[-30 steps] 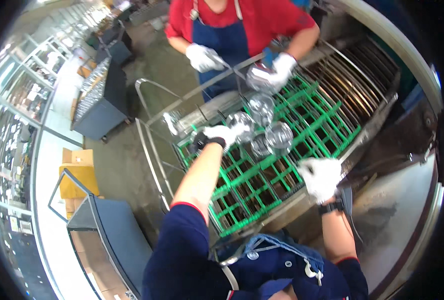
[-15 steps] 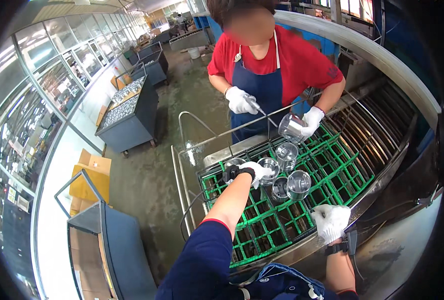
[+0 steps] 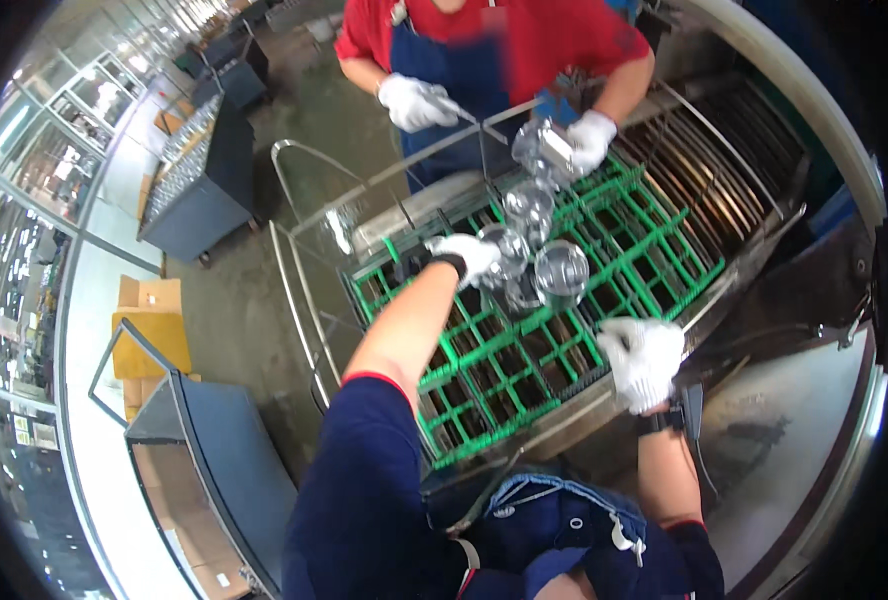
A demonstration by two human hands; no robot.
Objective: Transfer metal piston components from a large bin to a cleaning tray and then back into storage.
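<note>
Several shiny silvery cylinders stand in a group on a green-coated grid rack. My left hand, in a white glove, reaches over the rack's left side. Its fingers are closed against one shiny cylinder, with the fingertips partly hidden. Another cylinder stands just right of it. My right hand, also gloved, is over the rack's near right edge, fingers loosely bent and apart, holding nothing visible. Across the rack, a co-worker's gloved hand holds a tilted cylinder. Their other hand grips a thin nozzle-like tool.
A metal rail runs along the rack's left. Curved metal bars lie beyond its right end. Grey carts stand on the floor to the left, one loaded with silvery pieces. A cardboard box is by the wall.
The view has tilted down and shifted, so the rack appears higher and further left. My left hand stays at the cylinders. The co-worker's cylinder is tilted differently.
</note>
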